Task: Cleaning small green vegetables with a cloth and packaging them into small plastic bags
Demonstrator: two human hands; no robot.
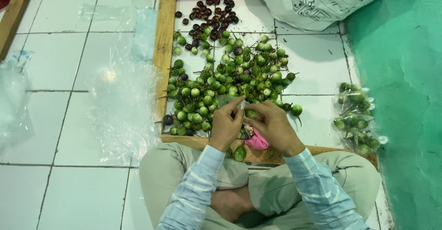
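Both hands pinch a small clear plastic bag [231, 102]: left hand [225, 125] grips its left edge, right hand [273, 126] its right | bag held over pile of small green eggplants [230, 80] | filled bags [357, 118] lie at right | wooden frame [164, 41] borders pile.

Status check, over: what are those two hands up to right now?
Left hand and right hand both pinching a clear plastic bag. Green eggplants heaped just beyond. Nothing blocking.
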